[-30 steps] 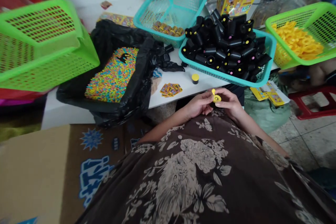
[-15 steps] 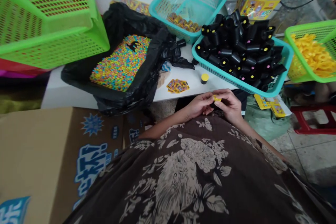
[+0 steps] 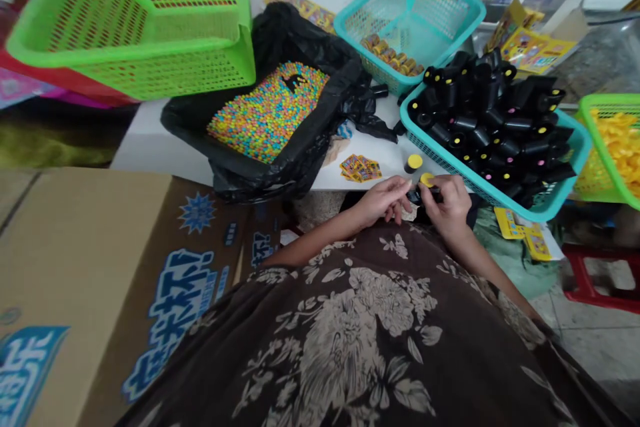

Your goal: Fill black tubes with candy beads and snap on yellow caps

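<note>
My right hand (image 3: 447, 203) pinches a small black container with a yellow cap (image 3: 427, 179) at the table's front edge. Close on its left is my left hand (image 3: 387, 201), its fingers loosely stretched and apart, with nothing held that I can see. Whether the left fingertips touch the container, I cannot tell. Just beyond the hands, another yellow-capped black container (image 3: 414, 163) stands upright on the white table. Left of that one lies a small pile of yellow printed packets or cards (image 3: 361, 168).
Black tubes heap a teal basket (image 3: 407, 121) at right; another teal basket (image 3: 345, 27) behind holds round pieces. Multicoloured candy beads (image 3: 273, 113) fill a black bag-lined container. A green basket (image 3: 170, 73) stands left, another (image 3: 597, 177) with yellow parts right. A cardboard box (image 3: 100, 247) sits lower left.
My left fingers have come away from the yellow cap, which both hands held before. The right hand has brought the capped container slightly forward toward the standing one. The whole view has shifted.
</note>
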A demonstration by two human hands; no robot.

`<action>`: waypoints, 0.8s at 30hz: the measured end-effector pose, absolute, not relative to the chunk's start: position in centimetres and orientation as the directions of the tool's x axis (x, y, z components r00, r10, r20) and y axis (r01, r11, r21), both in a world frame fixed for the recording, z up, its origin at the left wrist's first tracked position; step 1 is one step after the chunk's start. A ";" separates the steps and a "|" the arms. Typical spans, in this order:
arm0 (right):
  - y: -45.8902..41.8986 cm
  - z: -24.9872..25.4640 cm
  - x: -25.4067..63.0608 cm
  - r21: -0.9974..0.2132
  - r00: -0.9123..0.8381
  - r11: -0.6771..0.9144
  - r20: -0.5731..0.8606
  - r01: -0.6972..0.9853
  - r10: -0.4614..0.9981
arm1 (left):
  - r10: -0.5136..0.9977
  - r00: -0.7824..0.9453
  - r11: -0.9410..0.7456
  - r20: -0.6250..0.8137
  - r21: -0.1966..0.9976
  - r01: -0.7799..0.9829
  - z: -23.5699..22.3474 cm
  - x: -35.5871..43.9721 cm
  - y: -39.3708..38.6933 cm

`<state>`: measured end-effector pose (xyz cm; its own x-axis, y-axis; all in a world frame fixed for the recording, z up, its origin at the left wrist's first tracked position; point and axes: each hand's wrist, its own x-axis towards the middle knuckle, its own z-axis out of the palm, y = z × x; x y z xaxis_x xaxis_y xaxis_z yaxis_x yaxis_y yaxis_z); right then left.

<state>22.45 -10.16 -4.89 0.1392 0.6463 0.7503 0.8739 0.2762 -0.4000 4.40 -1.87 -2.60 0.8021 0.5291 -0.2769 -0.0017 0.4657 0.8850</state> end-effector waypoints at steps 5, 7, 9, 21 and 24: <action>-8.6 -6.5 22.5 -0.335 0.145 0.138 0.694 0.932 0.705 | 0.597 0.775 0.274 -0.207 0.961 0.045 -1.7 3.7 -1.6; -9.5 -5.8 22.3 -0.265 0.085 0.160 0.721 0.951 0.688 | 0.674 0.727 0.167 -0.131 0.986 0.023 -2.1 3.8 -1.2; -11.1 -4.2 22.0 -0.179 -0.003 0.217 0.765 0.960 0.644 | 0.743 0.667 0.061 -0.046 0.998 0.001 -2.7 4.2 -0.8; -10.6 8.3 33.5 -0.014 0.225 -0.252 0.501 0.968 0.836 | 0.820 0.493 -0.329 0.289 0.944 -0.006 -2.0 4.5 -0.3; -9.1 8.7 33.3 0.120 0.165 -0.210 0.309 0.970 0.937 | 0.853 0.419 -0.339 0.310 0.941 -0.006 -1.9 3.7 0.4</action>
